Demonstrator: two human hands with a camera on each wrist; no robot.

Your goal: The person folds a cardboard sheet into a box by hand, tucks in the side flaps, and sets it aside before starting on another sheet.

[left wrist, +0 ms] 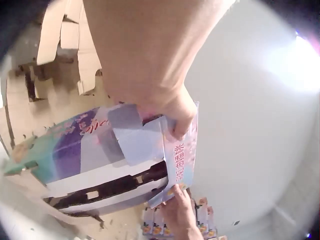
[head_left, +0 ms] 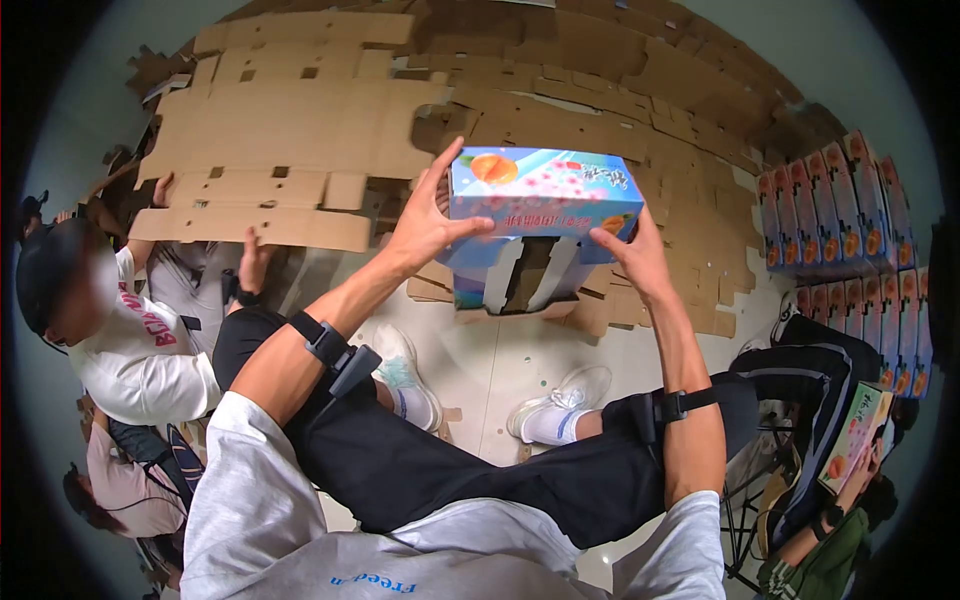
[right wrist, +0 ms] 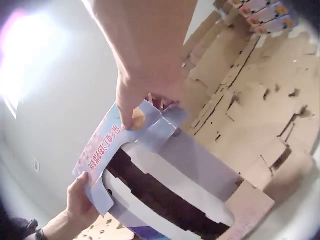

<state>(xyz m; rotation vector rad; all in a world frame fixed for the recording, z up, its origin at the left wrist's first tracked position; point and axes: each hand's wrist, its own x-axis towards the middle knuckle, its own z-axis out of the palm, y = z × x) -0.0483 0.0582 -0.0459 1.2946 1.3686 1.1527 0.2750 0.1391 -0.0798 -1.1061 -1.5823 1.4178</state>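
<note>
A printed cardboard gift box (head_left: 548, 205), blue and pink with blossoms and orange fruit, is held out over the floor between my two hands. My left hand (head_left: 425, 222) grips its left end, thumb on the lettered face and fingers round the far side. At the opposite end my right hand (head_left: 643, 258) grips the corner, its thumb on the same face beside the printed fruit. Below that face, a long dark gap between white inner flaps (right wrist: 155, 197) runs along the box. Small blue side flaps (left wrist: 137, 137) stick out by the left thumb.
Flattened brown cardboard (head_left: 600, 130) covers the floor ahead. Printed boxes (head_left: 830, 215) stand stacked at the right. A person at left holds a large cardboard sheet (head_left: 290, 130); another person's hand at lower right holds a printed box (head_left: 857, 435). A black bag (head_left: 800, 365) stands near.
</note>
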